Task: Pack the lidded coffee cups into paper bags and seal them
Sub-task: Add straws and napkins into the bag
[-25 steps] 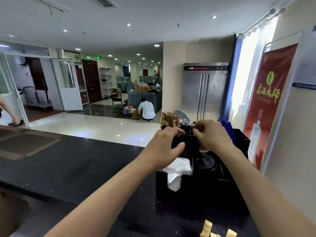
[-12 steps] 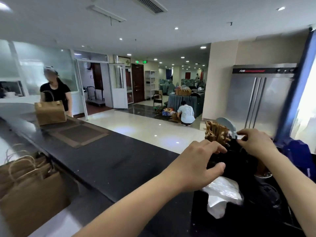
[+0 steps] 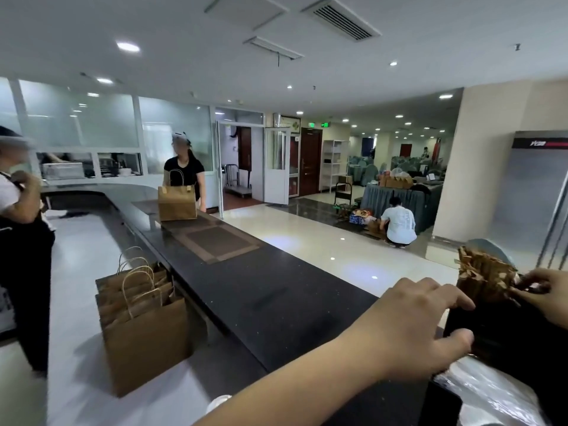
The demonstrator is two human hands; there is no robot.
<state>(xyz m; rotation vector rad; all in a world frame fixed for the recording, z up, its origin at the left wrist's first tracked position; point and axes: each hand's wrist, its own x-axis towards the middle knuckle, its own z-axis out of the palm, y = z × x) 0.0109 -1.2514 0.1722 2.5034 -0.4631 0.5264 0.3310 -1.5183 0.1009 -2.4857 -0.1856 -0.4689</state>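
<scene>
My left hand (image 3: 421, 327) reaches to the right and holds the near corner of a black organizer box (image 3: 504, 330) between thumb and fingers. At the right edge of the view my right hand (image 3: 542, 292) pinches a small dark item beside a bundle of brown paper sticks (image 3: 484, 273) standing in that box. A stack of brown paper bags (image 3: 144, 321) with twisted handles stands on the lower white counter at the left. Another brown bag (image 3: 177, 202) sits far down the black counter (image 3: 270, 302). No lidded cup shows clearly.
A person in black (image 3: 184, 173) stands behind the far bag, another in an apron (image 3: 21, 241) at the left edge. Someone crouches on the floor (image 3: 398, 224) beyond the counter. Crinkled clear plastic (image 3: 491, 395) lies in the box's near part. A steel fridge (image 3: 534, 195) stands at right.
The view has swung left, bringing the bag stack and two people into sight. Both hands stay at the black box, now at the right edge; the dark cup lid is out of view.
</scene>
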